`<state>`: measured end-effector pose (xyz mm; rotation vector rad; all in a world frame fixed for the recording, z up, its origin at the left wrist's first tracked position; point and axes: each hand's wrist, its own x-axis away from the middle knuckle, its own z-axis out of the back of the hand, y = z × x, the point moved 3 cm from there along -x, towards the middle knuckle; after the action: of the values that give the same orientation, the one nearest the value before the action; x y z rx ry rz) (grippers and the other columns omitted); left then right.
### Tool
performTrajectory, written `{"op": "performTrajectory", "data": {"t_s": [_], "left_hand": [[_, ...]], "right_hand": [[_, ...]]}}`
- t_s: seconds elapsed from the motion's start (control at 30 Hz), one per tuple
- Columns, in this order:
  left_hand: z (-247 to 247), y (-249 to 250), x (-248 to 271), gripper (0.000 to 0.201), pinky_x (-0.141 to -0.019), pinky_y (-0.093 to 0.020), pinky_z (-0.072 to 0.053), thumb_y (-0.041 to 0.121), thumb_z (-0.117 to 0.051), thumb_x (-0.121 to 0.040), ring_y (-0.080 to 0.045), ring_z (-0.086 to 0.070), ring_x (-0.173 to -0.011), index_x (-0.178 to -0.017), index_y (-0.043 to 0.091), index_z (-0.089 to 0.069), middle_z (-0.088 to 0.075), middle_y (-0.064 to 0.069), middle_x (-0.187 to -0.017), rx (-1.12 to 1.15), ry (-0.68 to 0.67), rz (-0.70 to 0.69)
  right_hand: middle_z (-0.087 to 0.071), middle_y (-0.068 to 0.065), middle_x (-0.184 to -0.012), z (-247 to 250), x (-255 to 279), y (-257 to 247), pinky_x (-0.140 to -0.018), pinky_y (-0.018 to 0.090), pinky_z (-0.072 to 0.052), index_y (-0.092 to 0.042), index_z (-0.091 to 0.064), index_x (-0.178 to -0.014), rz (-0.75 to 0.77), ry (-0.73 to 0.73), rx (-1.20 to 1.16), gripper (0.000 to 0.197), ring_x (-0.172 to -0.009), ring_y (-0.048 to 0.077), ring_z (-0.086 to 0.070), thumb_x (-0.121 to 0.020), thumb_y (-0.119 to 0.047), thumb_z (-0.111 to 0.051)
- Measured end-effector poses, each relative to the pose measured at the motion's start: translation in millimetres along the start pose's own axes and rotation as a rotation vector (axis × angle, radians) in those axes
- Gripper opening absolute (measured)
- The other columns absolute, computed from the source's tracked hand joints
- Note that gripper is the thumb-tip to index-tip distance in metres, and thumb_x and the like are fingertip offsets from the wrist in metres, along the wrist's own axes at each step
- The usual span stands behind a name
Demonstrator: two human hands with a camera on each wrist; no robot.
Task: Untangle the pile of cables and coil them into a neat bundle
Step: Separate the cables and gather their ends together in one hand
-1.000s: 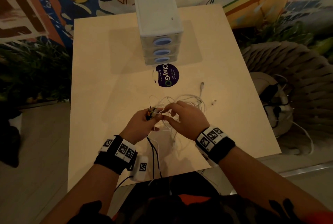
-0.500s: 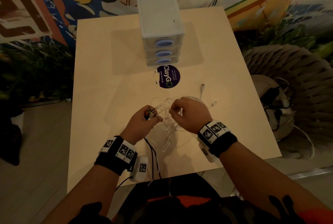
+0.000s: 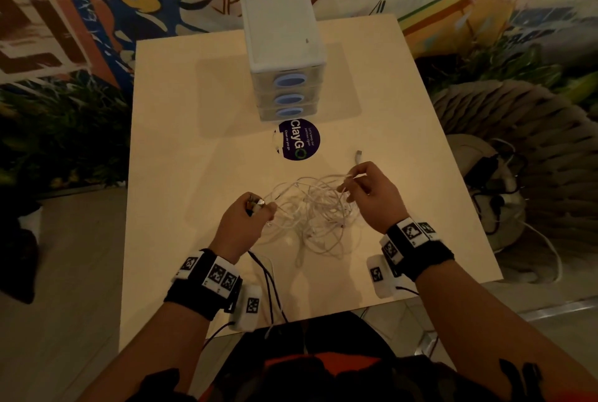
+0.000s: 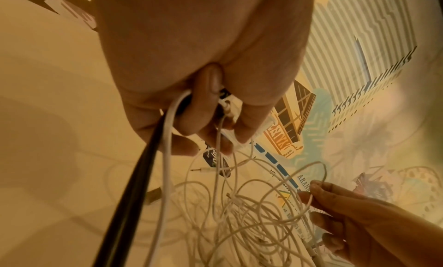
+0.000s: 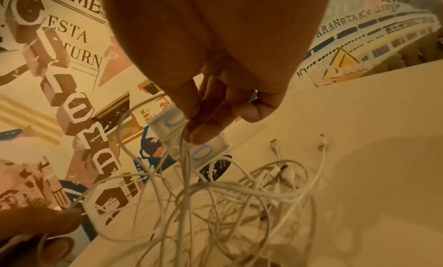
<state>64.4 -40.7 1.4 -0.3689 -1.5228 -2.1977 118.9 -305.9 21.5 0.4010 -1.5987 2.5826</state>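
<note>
Sprawling between both hands, the cable tangle lay on the table, its spread running nine to three. The left hand clutched a fistful of connector ends at nine o'clock. At two o'clock the right hand pinched one white strand in its fingers, the other digits loosely curled, nearer the free plug.

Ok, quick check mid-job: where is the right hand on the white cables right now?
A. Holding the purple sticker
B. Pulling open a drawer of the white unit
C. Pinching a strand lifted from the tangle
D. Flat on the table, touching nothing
C: the right hand pinches a thin strand between its fingers, lifted from the white cable tangle, while the left hand grips a cluster of cable ends.
</note>
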Motion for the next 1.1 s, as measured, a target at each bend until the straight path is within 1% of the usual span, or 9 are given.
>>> {"op": "performTrajectory", "data": {"t_s": [0.17,0.27,0.33,0.43,0.53,0.6,0.67,0.83,1.1], "left_hand": [[3,-4,2,0.038,-0.077,-0.028,-0.053,0.032,-0.086,-0.080,-0.007,-0.066,-0.088,-0.109,0.024,-0.062,-0.067,0.007,-0.095,0.021,0.149,-0.032],[5,9,11,0.039,-0.070,-0.017,-0.046,0.036,-0.087,-0.078,0.005,-0.063,-0.083,-0.105,0.025,-0.061,-0.065,0.011,-0.094,0.036,0.237,-0.100],[5,20,17,0.033,-0.070,-0.023,-0.048,0.039,-0.086,-0.079,-0.005,-0.062,-0.077,-0.094,0.024,-0.061,-0.066,0.008,-0.087,0.071,0.251,-0.173],[-1,38,27,0.036,-0.071,-0.029,-0.056,0.038,-0.091,-0.072,-0.013,-0.064,-0.077,-0.097,0.027,-0.066,-0.067,0.004,-0.085,0.124,0.082,-0.241],[-14,49,30,0.049,-0.073,-0.017,-0.054,0.034,-0.094,-0.069,-0.003,-0.069,-0.083,-0.111,0.031,-0.069,-0.073,0.009,-0.093,0.007,-0.124,-0.254],[-18,53,28,0.025,-0.065,-0.022,-0.049,0.041,-0.085,-0.079,-0.001,-0.065,-0.070,-0.093,0.025,-0.072,-0.072,0.008,-0.078,-0.106,-0.118,-0.290],[-16,50,26,0.037,-0.060,-0.033,-0.042,0.050,-0.074,-0.087,-0.009,-0.051,-0.058,-0.076,0.015,-0.066,-0.060,-0.001,-0.062,-0.135,-0.069,-0.301],[-2,44,27,0.049,-0.065,-0.030,-0.043,0.054,-0.066,-0.092,-0.015,-0.049,-0.061,-0.073,0.009,-0.063,-0.054,-0.016,-0.064,-0.015,-0.012,-0.244],[5,43,29,0.044,-0.061,-0.012,-0.040,0.050,-0.060,-0.096,-0.005,-0.050,-0.057,-0.071,0.013,-0.064,-0.053,0.008,-0.055,-0.004,0.013,-0.212]], "right_hand": [[-0.077,-0.004,-0.087,-3,5,-5,-0.075,0.032,-0.056,-0.014,-0.053,-0.099,0.053,-0.063,-0.104,0.005,-0.073,0.017,-0.070,-0.101,-0.013,-0.058],[-0.077,-0.006,-0.085,-5,8,-13,-0.075,0.030,-0.056,-0.019,-0.057,-0.098,0.076,-0.080,-0.065,0.008,-0.073,0.014,-0.071,-0.099,-0.023,-0.064],[-0.077,-0.009,-0.084,-8,9,-19,-0.079,0.035,-0.059,-0.025,-0.060,-0.095,0.095,-0.106,0.002,0.009,-0.072,0.011,-0.072,-0.096,-0.029,-0.067],[-0.076,-0.015,-0.082,-14,11,-31,-0.078,0.031,-0.059,-0.029,-0.062,-0.095,0.145,-0.157,0.089,0.010,-0.071,0.003,-0.071,-0.094,-0.035,-0.071],[-0.075,-0.017,-0.084,-20,14,-43,-0.074,0.022,-0.053,-0.031,-0.065,-0.099,0.222,-0.213,0.165,0.011,-0.077,-0.001,-0.069,-0.093,-0.038,-0.071],[-0.074,-0.016,-0.087,-23,15,-46,-0.075,0.021,-0.051,-0.033,-0.066,-0.101,0.246,-0.244,0.151,0.012,-0.081,0.001,-0.068,-0.093,-0.039,-0.071],[-0.073,-0.012,-0.092,-24,14,-44,-0.078,0.026,-0.054,-0.034,-0.064,-0.107,0.249,-0.250,0.082,0.015,-0.085,0.006,-0.069,-0.094,-0.038,-0.069],[-0.070,-0.008,-0.094,-14,7,-17,-0.072,0.026,-0.054,-0.032,-0.062,-0.104,0.103,-0.117,0.108,0.014,-0.078,0.010,-0.071,-0.097,-0.020,-0.060],[-0.071,-0.007,-0.085,-21,8,11,-0.074,0.033,-0.057,-0.029,-0.061,-0.098,-0.073,-0.273,0.435,0.012,-0.069,0.010,-0.071,-0.090,-0.021,-0.057]]}}
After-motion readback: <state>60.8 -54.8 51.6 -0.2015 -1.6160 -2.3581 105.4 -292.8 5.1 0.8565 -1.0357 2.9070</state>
